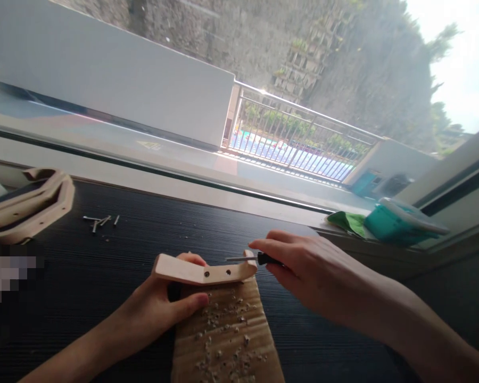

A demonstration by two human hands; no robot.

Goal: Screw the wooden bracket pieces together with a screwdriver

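My left hand (159, 308) grips a curved pale wooden piece (203, 272) with small holes along its edge and holds it upright on a strip of cardboard (227, 340). My right hand (307, 271) is closed round a black-handled screwdriver (251, 259). The thin metal shaft points left, just above the wooden piece's right end. Wood shavings are scattered over the cardboard.
A black ribbed mat (104, 266) covers the work surface by a window. Several loose screws (101, 220) lie at the back left next to a wooden frame assembly (27, 205). A teal box (399, 223) and a green cloth (349, 222) sit on the sill at right.
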